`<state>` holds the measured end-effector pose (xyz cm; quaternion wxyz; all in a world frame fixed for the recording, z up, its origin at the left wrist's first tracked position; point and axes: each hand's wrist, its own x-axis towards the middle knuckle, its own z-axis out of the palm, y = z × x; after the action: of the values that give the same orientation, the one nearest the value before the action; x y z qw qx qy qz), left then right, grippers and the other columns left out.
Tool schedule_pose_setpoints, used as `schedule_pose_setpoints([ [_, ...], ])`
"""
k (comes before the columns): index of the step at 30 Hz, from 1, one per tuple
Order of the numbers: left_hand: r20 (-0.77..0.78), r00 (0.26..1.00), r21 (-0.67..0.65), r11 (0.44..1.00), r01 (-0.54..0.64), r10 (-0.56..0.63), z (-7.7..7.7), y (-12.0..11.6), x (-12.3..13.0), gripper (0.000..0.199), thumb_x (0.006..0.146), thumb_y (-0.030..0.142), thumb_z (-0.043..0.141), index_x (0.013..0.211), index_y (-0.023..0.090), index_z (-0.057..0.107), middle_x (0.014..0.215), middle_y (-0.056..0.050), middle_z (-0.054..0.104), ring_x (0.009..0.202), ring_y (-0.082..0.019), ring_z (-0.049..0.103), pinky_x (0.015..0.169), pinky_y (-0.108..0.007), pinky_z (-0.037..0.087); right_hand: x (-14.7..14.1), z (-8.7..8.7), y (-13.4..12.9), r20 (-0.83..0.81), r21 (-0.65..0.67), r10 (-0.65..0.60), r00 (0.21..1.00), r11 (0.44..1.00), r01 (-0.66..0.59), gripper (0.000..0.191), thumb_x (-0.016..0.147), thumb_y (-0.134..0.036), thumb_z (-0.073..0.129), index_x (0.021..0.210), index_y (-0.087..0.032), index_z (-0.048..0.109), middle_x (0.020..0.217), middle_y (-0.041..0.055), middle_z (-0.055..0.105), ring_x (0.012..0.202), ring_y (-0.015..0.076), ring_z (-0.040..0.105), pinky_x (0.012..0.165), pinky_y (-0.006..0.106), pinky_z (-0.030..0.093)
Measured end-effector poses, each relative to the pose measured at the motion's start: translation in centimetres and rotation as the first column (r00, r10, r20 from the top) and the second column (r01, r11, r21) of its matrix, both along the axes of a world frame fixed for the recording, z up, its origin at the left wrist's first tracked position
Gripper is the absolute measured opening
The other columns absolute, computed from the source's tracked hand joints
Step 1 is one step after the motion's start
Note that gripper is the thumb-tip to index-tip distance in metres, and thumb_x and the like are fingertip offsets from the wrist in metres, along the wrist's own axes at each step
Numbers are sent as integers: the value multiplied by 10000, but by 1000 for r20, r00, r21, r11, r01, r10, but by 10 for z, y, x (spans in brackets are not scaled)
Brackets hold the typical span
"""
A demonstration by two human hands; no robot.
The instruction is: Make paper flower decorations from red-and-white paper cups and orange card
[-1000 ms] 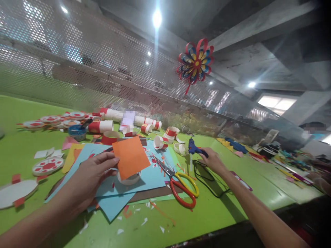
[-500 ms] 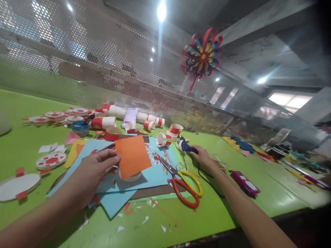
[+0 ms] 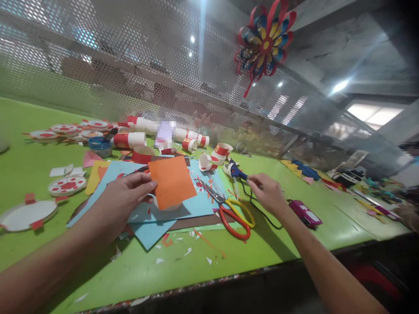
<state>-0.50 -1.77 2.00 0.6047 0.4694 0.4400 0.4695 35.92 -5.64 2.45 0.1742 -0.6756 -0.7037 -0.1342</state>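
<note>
A square of orange paper is pinched by its left edge between the thumb and fingers of my left hand. It hangs over light blue paper sheets and partly hides a white ring beneath it. My right hand is loosely curled at the handle end of a blue glue gun, and I see nothing in its fingers; whether the fingertips still touch the handle is unclear. The gun's front rests by a small white ring. Between my hands lie scissors with red and yellow handles.
Red-and-white paper cups and decorated discs lie along the back and left. A blue jar stands among them. A purple box is right of my right hand. Paper scraps litter the front; a perforated screen rises behind.
My right hand has drawn up and to the right off the glue gun, which stays in place. My left hand still holds the orange paper. The view has tipped downward.
</note>
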Motion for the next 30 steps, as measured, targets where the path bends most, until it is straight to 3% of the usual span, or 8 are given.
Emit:
schedule_pose_setpoints([
  [2, -24, 1000, -24, 1000, 18, -19, 1, -1, 1, 198, 681, 277, 735, 809, 169, 631, 707, 20, 603, 553, -99, 532, 465, -186, 426, -30, 0, -27, 12, -106, 111, 994, 988, -109, 217, 889, -314, 497, 976, -176, 640, 876, 70, 625, 813, 193, 580, 775, 310, 462],
  [4, -2, 999, -44, 998, 43, -43, -1, -1, 1, 195, 683, 277, 731, 819, 177, 635, 685, 28, 594, 533, -93, 518, 453, -182, 414, -53, -6, -44, 70, -251, 207, 976, 950, -183, 268, 846, -271, 529, 1086, -190, 616, 922, 88, 612, 860, 224, 574, 763, 320, 449],
  [8, 103, 993, 27, 998, 59, -62, -7, 3, 2, 177, 652, 285, 755, 692, 150, 648, 719, 10, 602, 591, -95, 532, 531, -199, 455, -66, -17, -46, 145, -409, 93, 985, 912, -26, 560, 756, -105, 474, 1305, -218, 465, 1025, 131, 604, 876, 258, 590, 728, 327, 428],
  [13, 186, 975, 19, 993, 116, -117, -11, 7, -3, 165, 717, 304, 708, 772, 151, 678, 809, -33, 640, 671, -122, 556, 567, -222, 454, -57, -20, -25, -36, -539, -18, 999, 842, -4, 687, 691, -147, 534, 1358, -228, 390, 1181, 137, 601, 1003, 284, 590, 743, 306, 436],
  [18, 186, 973, 18, 990, 139, -140, -10, 6, -6, 160, 746, 306, 679, 772, 150, 653, 797, -29, 626, 667, -118, 533, 584, -230, 429, -55, -13, -23, -131, -495, -141, 981, 867, 58, 492, 771, -340, 535, 1249, -227, 506, 932, 76, 687, 777, 246, 627, 656, 298, 442],
  [22, 147, 975, 18, 986, 165, -166, -7, 4, -6, 168, 759, 315, 655, 719, 156, 621, 734, -2, 577, 664, -108, 494, 589, -214, 391, -55, -1, -35, -312, -501, -98, 945, 862, -76, 429, 748, -364, 540, 1144, -202, 569, 772, 31, 664, 677, 216, 594, 624, 295, 439],
  [26, 96, 970, 30, 975, 221, -223, -6, 0, -5, 189, 761, 318, 635, 658, 164, 596, 663, 17, 521, 620, -104, 453, 558, -216, 347, -43, 10, -52, -586, -456, -68, 807, 851, -260, 504, 659, -267, 571, 1155, -179, 545, 798, 40, 640, 707, 213, 605, 626, 292, 468],
  [30, 70, 954, 49, 956, 290, -293, -10, 0, -3, 194, 742, 330, 648, 652, 162, 607, 631, 16, 512, 584, -108, 444, 542, -229, 331, -28, 19, -63, -705, -344, -20, 709, 883, -318, 541, 699, -304, 596, 1222, -202, 497, 988, 98, 652, 884, 246, 637, 703, 298, 505],
])
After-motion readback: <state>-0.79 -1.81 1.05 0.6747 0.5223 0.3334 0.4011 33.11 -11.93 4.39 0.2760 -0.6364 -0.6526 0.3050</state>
